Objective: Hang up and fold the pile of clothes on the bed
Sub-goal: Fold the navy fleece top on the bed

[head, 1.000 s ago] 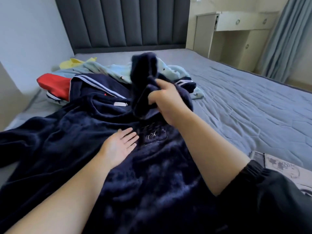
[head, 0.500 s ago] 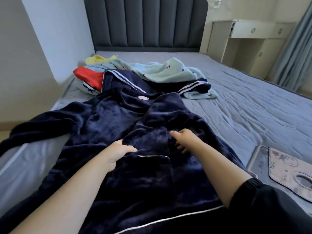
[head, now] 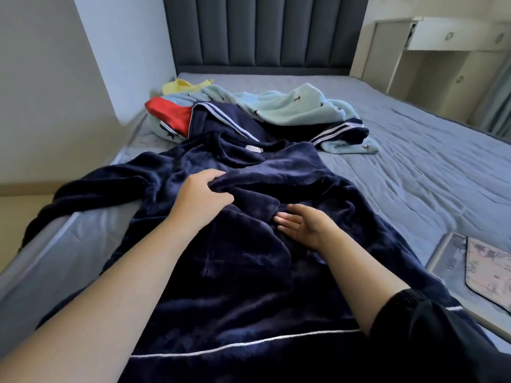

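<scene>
Two bare hands rest on a navy fleece robe (head: pixel 249 286) spread lengthwise down the near part of a bed (head: pixel 420 172), whose grey quilted cover is lightly wrinkled. The left hand (head: pixel 201 200) has its fingers curled round a raised fold of the robe. The right hand (head: pixel 307 228) lies just beside it on the fabric, fingers straight and relaxed, holding nothing. One sleeve trails toward the bed's left edge, beside a pale wall (head: pixel 55 78). Beyond the robe's collar sits the pile of clothes (head: pixel 287 109) (pale blue, red, yellow, and a navy piece with white stripes), near the dark padded headboard (head: pixel 262 29). A cream cabinet (head: pixel 442 56) stands to the right of the headboard, and a patterned mat (head: pixel 489 275) shows at the near right.
</scene>
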A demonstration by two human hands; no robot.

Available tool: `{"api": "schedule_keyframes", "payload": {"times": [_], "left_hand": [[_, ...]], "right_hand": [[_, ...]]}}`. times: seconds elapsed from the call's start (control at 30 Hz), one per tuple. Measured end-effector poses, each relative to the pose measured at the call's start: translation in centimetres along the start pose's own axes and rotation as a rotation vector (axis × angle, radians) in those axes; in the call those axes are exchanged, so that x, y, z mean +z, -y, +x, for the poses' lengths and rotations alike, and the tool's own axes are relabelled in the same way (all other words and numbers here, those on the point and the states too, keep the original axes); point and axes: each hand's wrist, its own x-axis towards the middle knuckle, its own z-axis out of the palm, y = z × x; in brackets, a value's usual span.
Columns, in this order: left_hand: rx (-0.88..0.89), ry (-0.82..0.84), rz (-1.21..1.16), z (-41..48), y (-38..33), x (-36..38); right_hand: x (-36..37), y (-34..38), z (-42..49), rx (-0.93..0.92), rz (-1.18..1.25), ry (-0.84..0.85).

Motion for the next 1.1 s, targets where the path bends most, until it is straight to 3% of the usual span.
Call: {"api": "schedule_keyframes", "payload": {"times": [0.07,0.1,0.13,0.2,0.23,0.27,0.33,0.4,0.43,0.47,0.5,0.53,0.57,0.6,0.63,0.67,0.73,0.83,0.9,1.0,1.1], "left_hand": [[-0.045,0.044,0.061,-0.1,-0.5,-0.8],[0.065,-0.048,0.297,-0.5,-0.5,-1.0],[0.288,-0.209,0.556,-0.9,-0.6,-1.1],[0.846,-0.482,0.839,-2.2,-1.6,-0.6],[1.048,-0.519,0.888,-2.7,-2.2,-0.1],[1.138,-0.460,0.909,-3.1,-2.9,0.4],[0.950,0.033,0.898,-3.9,-3.8,1.5],[0.414,0.723,0.713,-4.3,-4.0,2.1],[0.165,0.939,0.451,-4.4,-3.9,2.0],[0.043,0.954,0.206,-4.1,-3.1,2.1],[-0.006,0.798,0.093,-3.8,-2.2,2.1],[0.017,0.559,0.163,-3.4,-1.2,2.0],[0.088,0.303,0.401,-2.7,0.0,1.9],[0.123,0.142,0.615,-2.2,1.2,1.8],[0.092,0.102,0.674,-1.9,2.2,1.7],[-0.028,0.177,0.624,-1.7,3.0,1.6],[-0.315,0.417,0.278,-1.4,3.3,1.5],[-0.414,0.672,-0.048,-1.9,3.2,1.1],[-0.424,0.635,-0.283,-2.1,2.7,0.5],[-0.547,0.343,-0.709,-1.3,2.5,-1.0],[-0.604,0.321,-0.811,-0.6,2.7,-3.3]], "right_hand": [[-0.3,0.4,0.0,0.054,0.064,0.004],[-0.4,0.5,0.1,0.058,0.057,-0.008],[-0.3,0.7,0.0,0.048,0.034,-0.034],[-0.2,1.0,0.0,-0.002,0.058,-0.048],[-0.3,1.1,0.1,-0.014,0.120,-0.001],[-0.4,1.3,0.0,-0.003,0.199,0.072],[-0.5,1.7,-0.5,0.012,0.300,0.170],[-0.7,1.8,-0.5,0.012,0.274,0.149],[-0.9,1.7,-0.4,0.024,0.231,0.086],[-1.1,1.6,-0.4,0.044,0.171,0.008],[-1.5,1.5,-0.4,0.062,0.115,-0.061],[-2.0,1.3,-0.3,0.068,0.077,-0.107],[-2.4,1.3,-0.2,0.064,0.074,-0.128],[-2.7,1.2,-0.1,0.057,0.092,-0.117],[-3.0,1.1,-0.1,0.057,0.113,-0.077],[-3.1,1.0,-0.2,0.070,0.117,-0.008],[-3.5,0.6,-0.4,0.118,0.041,0.152],[-3.5,-0.2,-1.0,0.178,-0.084,0.319],[-2.8,-0.2,-1.4,0.168,-0.044,0.310],[-1.5,0.2,-1.3,0.066,0.213,0.202],[-0.6,0.7,-1.0,0.017,0.490,0.131]]}}
